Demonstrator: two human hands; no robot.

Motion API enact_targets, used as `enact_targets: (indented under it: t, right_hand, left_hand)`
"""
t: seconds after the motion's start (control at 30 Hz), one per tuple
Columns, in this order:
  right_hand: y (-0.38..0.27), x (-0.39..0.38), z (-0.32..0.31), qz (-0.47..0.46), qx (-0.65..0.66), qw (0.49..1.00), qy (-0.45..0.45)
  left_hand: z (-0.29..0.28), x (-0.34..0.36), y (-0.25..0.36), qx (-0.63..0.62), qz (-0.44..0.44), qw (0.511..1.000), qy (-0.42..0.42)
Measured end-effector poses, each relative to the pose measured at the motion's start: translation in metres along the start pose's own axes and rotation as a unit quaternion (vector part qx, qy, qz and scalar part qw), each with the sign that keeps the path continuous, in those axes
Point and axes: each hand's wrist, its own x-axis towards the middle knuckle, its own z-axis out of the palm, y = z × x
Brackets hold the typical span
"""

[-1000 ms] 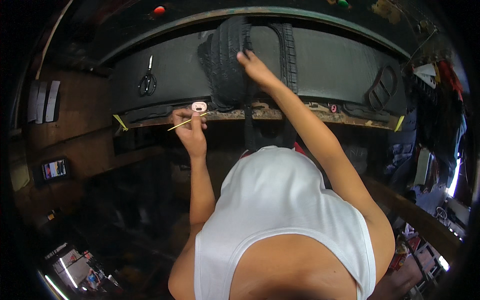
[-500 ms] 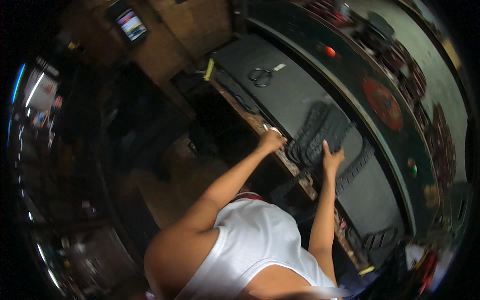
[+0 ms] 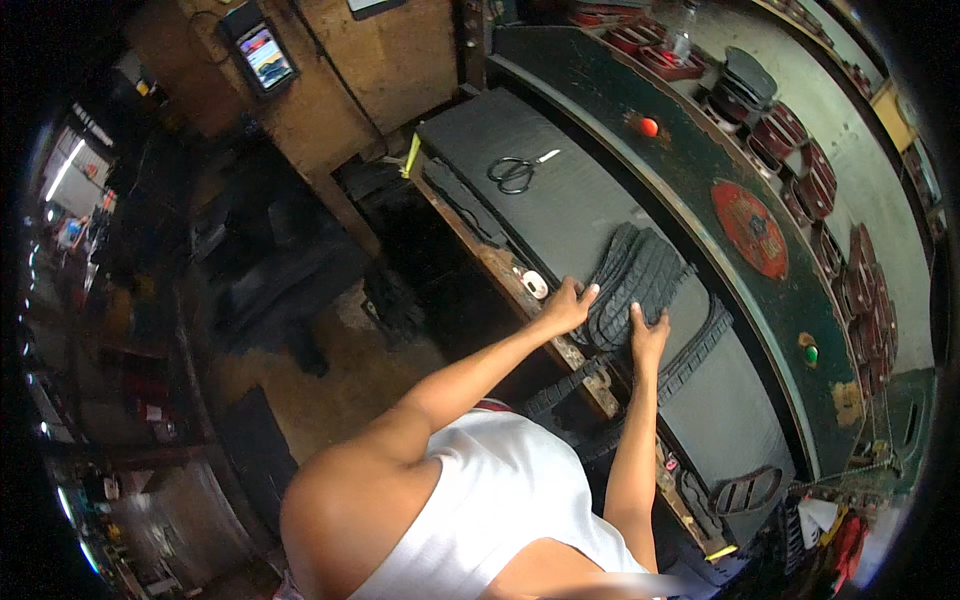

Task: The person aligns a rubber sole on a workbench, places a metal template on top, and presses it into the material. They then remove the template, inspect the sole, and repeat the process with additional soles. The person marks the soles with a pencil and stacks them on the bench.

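Observation:
A thick bundle of black, ridged rubber-like strips [image 3: 640,275] lies on the grey bed of a green machine. My left hand [image 3: 570,306] is closed at the bundle's near left edge, thumb and fingers against the strips. At its near right end my right hand [image 3: 650,338] grips the stack, thumb on top. Loose strips [image 3: 690,352] trail off to the right of that hand, and another strip [image 3: 565,388] hangs over the front edge below my wrists. A small white rounded object [image 3: 533,284] sits on the wooden front ledge beside my left hand.
Black-handled scissors [image 3: 512,175] rest on the far left of the grey bed [image 3: 480,120]. The green machine beam [image 3: 690,160] runs behind it, with a red button [image 3: 648,127] and a green button [image 3: 811,354]. Red-brown metal frames [image 3: 780,130] line its top. A phone-like screen [image 3: 264,56] hangs at left.
My left hand has come from the front ledge onto the bundle's edge, leaving the white object beside it. My right hand stays on the bundle. The whole view has shifted slightly.

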Motion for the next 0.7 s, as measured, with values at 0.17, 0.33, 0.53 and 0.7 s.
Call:
enact_targets:
  t: [0.17, 0.33, 0.53, 0.7]
  right_hand:
    - [0.001, -0.003, -0.013, 0.021, 0.147, 0.985, -0.084]
    - [-0.003, -0.010, -0.008, -0.013, 0.078, 0.994, -0.078]
    - [-0.023, -0.029, -0.009, 0.054, 0.142, 0.982, -0.108]
    - [-0.045, -0.020, -0.035, -0.091, 0.122, 0.988, -0.018]
  left_hand:
    - [0.007, 0.002, 0.028, 0.046, 0.007, 0.995, -0.092]
    - [-0.001, 0.008, 0.036, -0.010, -0.032, 0.983, -0.183]
    - [-0.021, -0.005, 0.068, 0.037, 0.091, 0.991, -0.089]
    - [-0.093, -0.009, 0.109, 0.160, 0.168, 0.971, -0.065]
